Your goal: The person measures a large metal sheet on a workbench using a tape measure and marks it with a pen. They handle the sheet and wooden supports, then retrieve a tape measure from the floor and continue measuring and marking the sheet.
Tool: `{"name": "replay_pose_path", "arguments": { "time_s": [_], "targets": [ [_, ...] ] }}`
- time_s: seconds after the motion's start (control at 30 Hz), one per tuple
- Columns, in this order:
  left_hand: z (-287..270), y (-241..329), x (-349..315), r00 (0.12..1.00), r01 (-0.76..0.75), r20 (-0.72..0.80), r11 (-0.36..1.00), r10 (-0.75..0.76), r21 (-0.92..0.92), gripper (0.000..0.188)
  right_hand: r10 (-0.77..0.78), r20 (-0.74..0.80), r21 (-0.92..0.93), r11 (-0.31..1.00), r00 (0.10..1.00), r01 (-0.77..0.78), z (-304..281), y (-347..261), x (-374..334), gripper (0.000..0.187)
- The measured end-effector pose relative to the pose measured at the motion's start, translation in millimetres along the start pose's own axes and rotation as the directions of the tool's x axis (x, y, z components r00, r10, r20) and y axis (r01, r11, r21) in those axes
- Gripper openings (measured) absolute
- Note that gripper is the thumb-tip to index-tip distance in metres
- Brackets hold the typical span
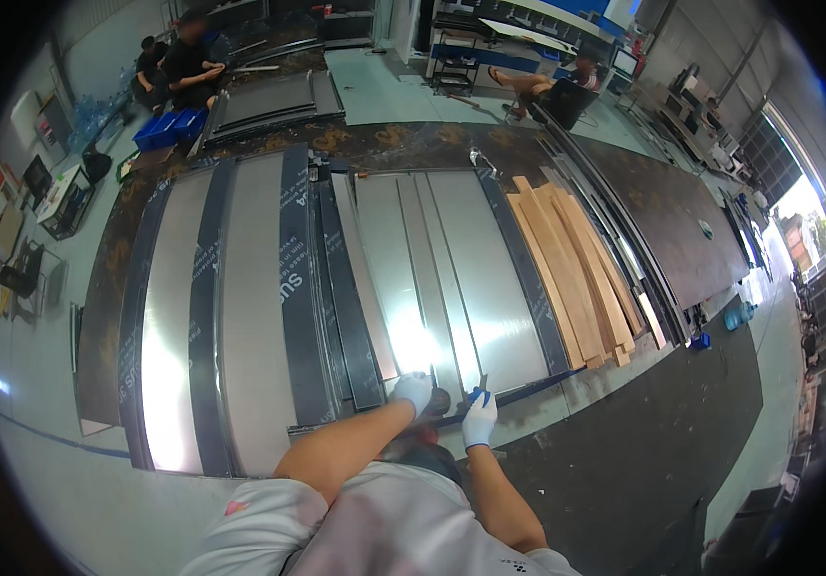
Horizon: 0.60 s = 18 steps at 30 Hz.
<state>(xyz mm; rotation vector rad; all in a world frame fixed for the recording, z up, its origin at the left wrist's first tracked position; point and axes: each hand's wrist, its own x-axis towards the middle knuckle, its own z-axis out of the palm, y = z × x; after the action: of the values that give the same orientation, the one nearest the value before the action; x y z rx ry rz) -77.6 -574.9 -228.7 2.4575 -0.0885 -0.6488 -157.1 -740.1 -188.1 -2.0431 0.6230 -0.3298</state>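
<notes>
My left hand (415,390), in a white glove, is curled at the near end of a shiny metal panel (389,259); what its fingers hold, if anything, is hidden. Close to its right lies a dark rounded object (440,401) that I cannot make out. My right hand (480,420), gloved in white with blue at the fingertips, is closed around a small blue-handled tool (479,393) with a thin pointed end directed away from me. That tool is over the panel's near edge. Long narrow metal strips (435,278) run lengthwise on the panel, between my hands and the far side.
Left on the table lie metal panels edged with dark printed film (298,288). Wooden boards (576,269) are stacked at the right, beside long metal bars (614,230). Blue bins (171,129) stand at the far left. Two people sit there, another at the far right.
</notes>
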Motion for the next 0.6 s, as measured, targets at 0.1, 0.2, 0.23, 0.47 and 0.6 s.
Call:
{"name": "replay_pose_path", "arguments": {
  "time_s": [0.1, 0.2, 0.23, 0.47, 0.6],
  "targets": [
    [9, -9, -15, 0.942, 0.227, -0.159, 0.910, -0.295, -0.347, 0.039, -0.104, 0.052, -0.111, 0.988, 0.993, 0.109, 1, -20, -3, 0.027],
    [11, -24, -20, 0.910, 0.274, -0.172, 0.858, -0.378, -0.435, 0.046, -0.134, 0.369, -0.121, 0.974, 0.920, 0.191, 14, -34, 2, 0.032],
    [10, -30, -23, 0.884, 0.311, -0.180, 0.830, -0.432, -0.464, 0.049, -0.121, 0.461, -0.150, 0.966, 0.879, 0.212, 19, -36, 5, 0.034],
    [5, -40, -39, 0.760, 0.348, -0.251, 0.702, -0.599, -0.621, 0.046, -0.288, 0.682, -0.212, 0.802, 0.672, 0.559, 35, -24, 56, 0.038],
    [10, -38, -32, 0.654, 0.439, -0.343, 0.708, -0.674, -0.554, 0.047, -0.057, 0.610, -0.316, 0.897, 0.790, 0.308, 16, -11, 99, 0.047]
  ]
}}
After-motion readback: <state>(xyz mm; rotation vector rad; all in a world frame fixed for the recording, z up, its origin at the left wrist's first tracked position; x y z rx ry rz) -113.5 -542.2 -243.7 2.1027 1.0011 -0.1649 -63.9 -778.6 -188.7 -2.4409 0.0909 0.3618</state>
